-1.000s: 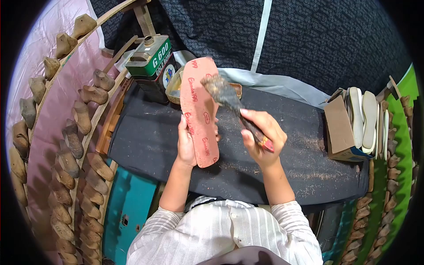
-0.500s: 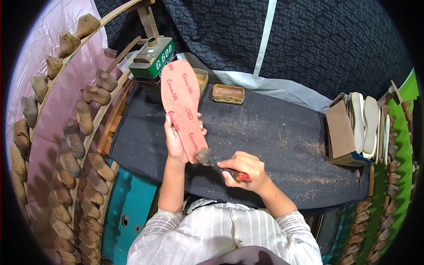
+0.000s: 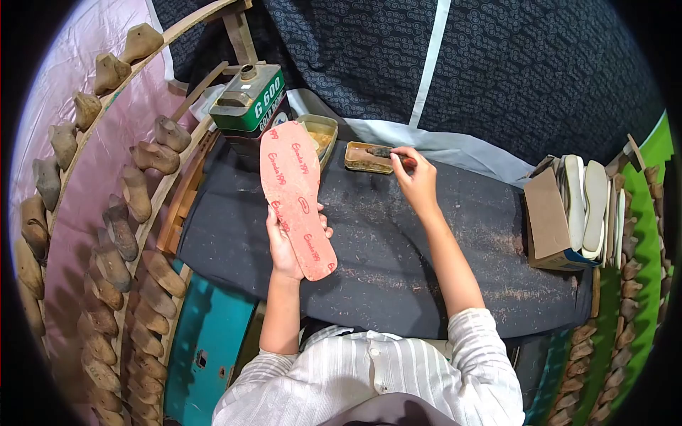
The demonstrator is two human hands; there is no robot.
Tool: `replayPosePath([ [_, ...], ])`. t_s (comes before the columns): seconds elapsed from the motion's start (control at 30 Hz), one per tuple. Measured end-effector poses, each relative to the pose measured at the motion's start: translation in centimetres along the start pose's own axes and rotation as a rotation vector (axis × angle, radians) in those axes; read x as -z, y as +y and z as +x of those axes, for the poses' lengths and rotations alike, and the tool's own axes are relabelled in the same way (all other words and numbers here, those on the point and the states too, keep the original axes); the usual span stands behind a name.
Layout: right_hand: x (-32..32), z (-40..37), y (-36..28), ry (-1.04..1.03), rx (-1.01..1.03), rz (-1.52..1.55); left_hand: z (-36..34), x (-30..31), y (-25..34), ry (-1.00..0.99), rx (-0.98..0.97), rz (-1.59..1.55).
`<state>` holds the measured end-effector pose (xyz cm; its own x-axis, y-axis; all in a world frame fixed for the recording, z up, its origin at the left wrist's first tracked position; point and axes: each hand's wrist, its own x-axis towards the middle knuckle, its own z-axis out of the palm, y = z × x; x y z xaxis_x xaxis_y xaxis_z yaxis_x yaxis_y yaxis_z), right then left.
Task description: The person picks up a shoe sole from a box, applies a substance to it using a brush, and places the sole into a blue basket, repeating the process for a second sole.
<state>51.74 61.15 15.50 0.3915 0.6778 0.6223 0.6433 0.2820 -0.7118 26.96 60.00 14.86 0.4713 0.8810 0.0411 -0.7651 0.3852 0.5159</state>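
Observation:
My left hand [image 3: 283,241] holds a pink insole [image 3: 295,193] with red print, tilted up over the dark work surface [image 3: 398,241]. My right hand [image 3: 418,181] is stretched forward and grips a brush [image 3: 387,152] by its handle. The brush's dark bristles rest in a small rectangular tin [image 3: 366,157] at the far side of the surface. A second, similar tin [image 3: 321,135] stands just left of it, partly hidden by the insole's toe.
A green G 600 can [image 3: 250,101] stands at the back left. Rows of wooden shoe lasts [image 3: 121,227] line a rack on the left. A cardboard box with white soles [image 3: 575,202] sits at the right. More lasts [image 3: 629,284] run down the right edge.
My right hand left the insole's heel and reached forward, putting the brush into the far tin. The insole in my left hand stayed almost in place.

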Motion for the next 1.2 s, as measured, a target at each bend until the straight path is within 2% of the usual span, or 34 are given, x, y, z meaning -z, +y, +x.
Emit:
replayPosePath([
  [0.2,-2.9,0.6,4.5,-0.064,0.010,-0.026,-0.8,0.6,0.0,0.026,0.005,0.002],
  [0.4,-3.6,-0.1,7.4,-0.107,-0.078,-0.042,-1.6,1.5,0.3,0.033,-0.024,-0.025],
  [0.47,-3.5,-0.4,7.5,-0.095,-0.199,-0.016,-1.9,1.4,0.2,0.029,-0.037,-0.038],
  [0.53,-3.4,-0.8,7.6,-0.085,-0.199,-0.013,-2.4,1.1,0.2,0.092,-0.042,-0.003],
  [0.73,-2.7,-2.3,7.9,-0.100,-0.291,-0.017,-3.8,0.5,-0.6,0.116,-0.064,0.005],
  [0.87,-2.1,-3.1,6.7,-0.113,-0.266,0.015,-5.3,-0.3,-1.4,0.141,-0.109,-0.006],
  [0.93,-1.8,-3.4,5.6,0.090,-0.085,-0.050,-6.2,-0.8,-2.1,0.163,-0.156,0.016],
  [0.97,-1.3,-3.7,4.9,0.073,-0.076,-0.040,-6.7,-1.0,-2.5,0.173,-0.174,0.012],
  [1.03,0.1,-4.2,2.9,0.077,0.082,-0.209,-7.6,-1.6,-3.2,0.194,-0.199,0.003],
  [1.07,0.5,-4.6,0.9,0.078,0.060,-0.062,-8.2,-2.0,-3.6,0.205,-0.223,0.003],
  [1.1,1.0,-5.3,-0.5,0.063,0.070,-0.044,-8.8,-2.4,-4.0,0.220,-0.236,0.013],
  [1.2,2.3,-7.6,-4.0,-0.196,0.196,0.062,-10.7,-3.3,-4.9,0.258,-0.308,0.062],
])
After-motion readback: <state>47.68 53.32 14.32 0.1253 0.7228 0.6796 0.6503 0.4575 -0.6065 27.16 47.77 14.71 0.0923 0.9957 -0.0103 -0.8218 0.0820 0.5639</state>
